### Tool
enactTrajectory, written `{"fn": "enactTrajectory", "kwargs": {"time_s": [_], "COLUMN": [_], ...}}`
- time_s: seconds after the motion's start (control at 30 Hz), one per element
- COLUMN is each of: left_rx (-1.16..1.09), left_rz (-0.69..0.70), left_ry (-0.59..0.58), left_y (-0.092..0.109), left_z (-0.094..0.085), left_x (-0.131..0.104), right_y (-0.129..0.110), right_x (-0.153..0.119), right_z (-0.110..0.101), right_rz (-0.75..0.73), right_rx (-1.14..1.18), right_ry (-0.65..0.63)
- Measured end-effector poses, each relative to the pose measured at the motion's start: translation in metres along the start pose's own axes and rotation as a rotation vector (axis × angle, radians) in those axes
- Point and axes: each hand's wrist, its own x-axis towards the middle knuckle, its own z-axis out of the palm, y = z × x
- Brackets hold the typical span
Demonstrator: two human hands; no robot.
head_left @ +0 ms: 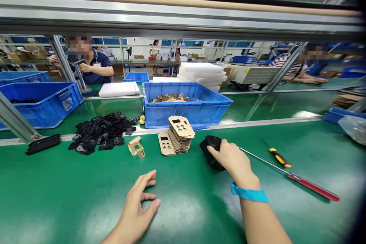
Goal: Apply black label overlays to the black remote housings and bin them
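My right hand [233,160], with a blue band at the wrist, grips a black part [210,152] at the green tabletop [71,198]. Nothing is in my left hand [140,202]; its fingers are apart above the table. Left of the black part stands a stack of beige plates [181,133] with dark windows, and one more beige plate [166,145] leans beside it. A bent beige piece [136,147] lies farther left. Small black plates [103,131] form a loose pile behind it.
A blue bin [185,114] with beige pieces stands behind the stack. A long red-handled screwdriver [313,187] and a yellow-black screwdriver [280,157] lie at right. Metal posts [17,114] rise at left. Two people work across the table.
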Motion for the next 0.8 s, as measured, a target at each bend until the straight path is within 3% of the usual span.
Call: {"fn": "enactTrajectory", "kwargs": {"time_s": [0.13, 0.23, 0.3, 0.37, 0.43, 0.47, 0.53, 0.7, 0.8], "left_rx": [-0.018, -0.032, -0.063, -0.129, -0.208, -0.242, -0.286, -0.178, -0.008], "left_rz": [-0.037, -0.053, -0.065, -0.078, -0.084, -0.082, -0.065, 0.059, 0.173], "left_ry": [-0.006, 0.01, 0.068, 0.191, 0.336, 0.397, 0.484, 0.706, 0.764], "left_y": [0.003, 0.004, 0.003, 0.0, -0.004, -0.006, -0.012, -0.022, -0.024], "left_z": [-0.001, -0.001, -0.001, -0.003, -0.007, -0.01, -0.017, -0.031, -0.033], "left_x": [0.001, 0.002, 0.005, 0.008, 0.012, 0.014, 0.018, 0.024, 0.023], "right_y": [-0.008, -0.03, -0.052, -0.079, -0.111, -0.127, -0.16, -0.223, -0.246], "right_x": [-0.004, -0.017, -0.033, -0.051, -0.063, -0.064, -0.058, -0.029, -0.016], "right_z": [0.004, 0.003, 0.008, 0.016, 0.027, 0.033, 0.044, 0.063, 0.052], "right_rz": [-0.108, -0.345, -0.544, -0.711, -0.858, -0.927, -1.007, -1.13, -1.215], "right_rx": [0.071, 0.298, 0.472, 0.569, 0.569, 0.527, 0.447, 0.28, 0.225], "right_ry": [0.103, 0.244, 0.248, 0.158, -0.022, -0.152, -0.283, -0.336, -0.257]}}
